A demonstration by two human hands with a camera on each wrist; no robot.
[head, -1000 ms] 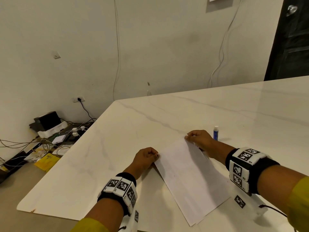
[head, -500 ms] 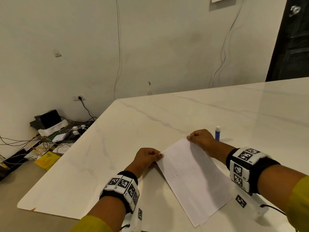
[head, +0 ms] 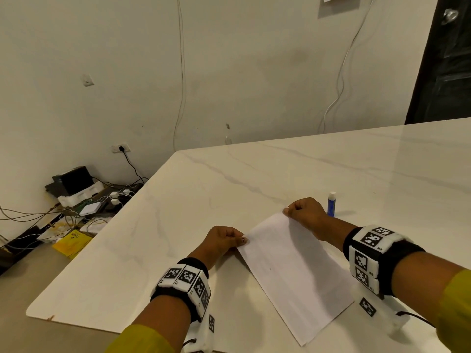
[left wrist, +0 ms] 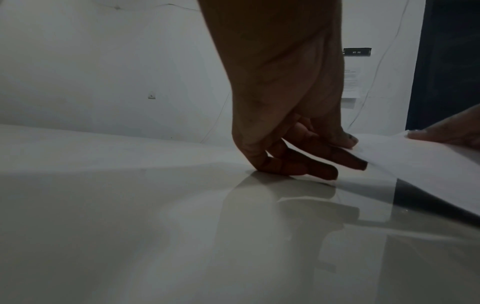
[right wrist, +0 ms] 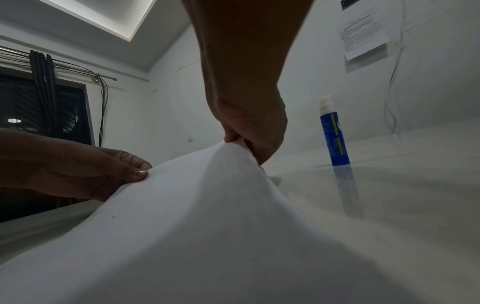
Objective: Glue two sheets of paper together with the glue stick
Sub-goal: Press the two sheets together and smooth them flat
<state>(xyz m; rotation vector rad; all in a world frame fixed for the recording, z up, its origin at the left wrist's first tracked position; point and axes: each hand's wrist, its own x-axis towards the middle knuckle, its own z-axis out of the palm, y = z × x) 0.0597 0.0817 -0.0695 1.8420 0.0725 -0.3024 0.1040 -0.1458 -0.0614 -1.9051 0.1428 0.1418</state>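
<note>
- A white sheet of paper (head: pixel 293 273) lies slantwise on the pale marble-look table (head: pixel 229 189), its near end flat on the top and its far edge lifted clear of the surface by both hands.
- The paper is plain and unprinted on the side that shows, apart from a tiny dark speck near the middle; in the right wrist view it rises into a soft hump toward the pinched corner, with no crease.
- Whether one sheet or two lie stacked here cannot be told; only one edge line shows.
- The left hand (head: pixel 220 242) pinches the far left corner, thumb on top and fingers curled under; in the left wrist view the lower fingers (left wrist: pixel 306 167) rest on the table beside the paper's edge.
- The right hand (head: pixel 304 212) pinches the far right corner between thumb and curled fingers, closed tight on the paper, and this corner sits higher than the left one.
- The glue stick (head: pixel 331 203) stands upright on the table just beyond the right hand, apart from the paper: a blue tube with a white cap and yellow marks down its side.
- Both wrists wear black bands with white blocks printed in black-and-white square patterns (head: pixel 188 278).
- A printed notice (right wrist: pixel 363 33) hangs on the wall behind the table.
</note>
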